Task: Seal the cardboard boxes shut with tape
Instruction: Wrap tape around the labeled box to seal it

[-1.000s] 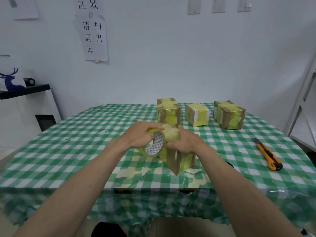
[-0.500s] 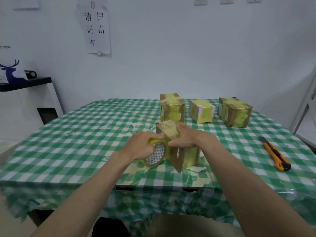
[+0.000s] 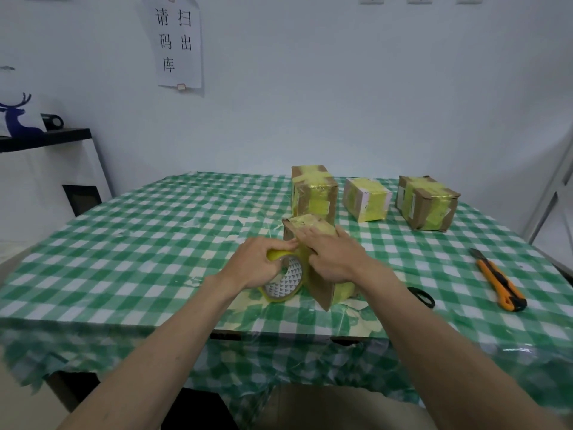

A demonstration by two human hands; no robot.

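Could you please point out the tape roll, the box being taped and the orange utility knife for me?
tape roll [image 3: 283, 282]: head view, on the patterned inner core.
box being taped [image 3: 322, 290]: head view, on its bare brown front side.
orange utility knife [image 3: 499, 282]: head view, on the middle of its handle.

Your arms are bare from wrist to past the elbow, no sleeves showing. Your left hand and right hand wear no gloves, rings or watch. At the bottom edge, your lap shows khaki trousers.
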